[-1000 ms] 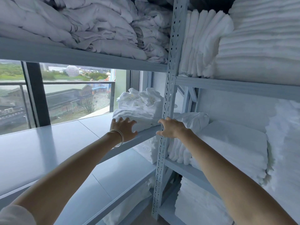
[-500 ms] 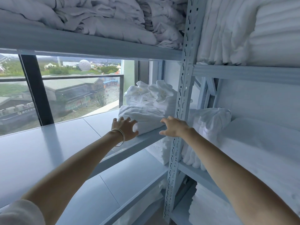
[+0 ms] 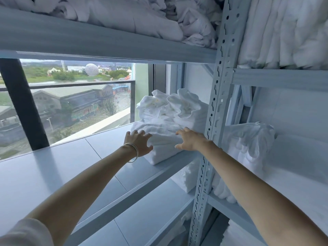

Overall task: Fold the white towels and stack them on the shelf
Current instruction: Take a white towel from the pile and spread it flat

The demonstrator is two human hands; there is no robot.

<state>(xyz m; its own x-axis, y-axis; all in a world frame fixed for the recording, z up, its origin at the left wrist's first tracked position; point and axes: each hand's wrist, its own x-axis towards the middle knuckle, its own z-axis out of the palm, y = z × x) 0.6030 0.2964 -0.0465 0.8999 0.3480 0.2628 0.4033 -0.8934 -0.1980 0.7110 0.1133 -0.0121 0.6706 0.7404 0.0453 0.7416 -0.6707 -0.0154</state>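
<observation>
Behind the pale grey metal shelf (image 3: pixel 110 167) a window is seen, and at the shelf's right end, beside the perforated upright, the folded white terry towel (image 3: pixel 165 144) is pressed by the left hand (image 3: pixel 137 142) and right hand (image 3: pixel 190 140), fingers spread flat and nothing gripped, seemingly to square it under the crumpled towels.

Grey shelf (image 3: pixel 110 167) carries folded white towels (image 3: pixel 165 141).
</observation>
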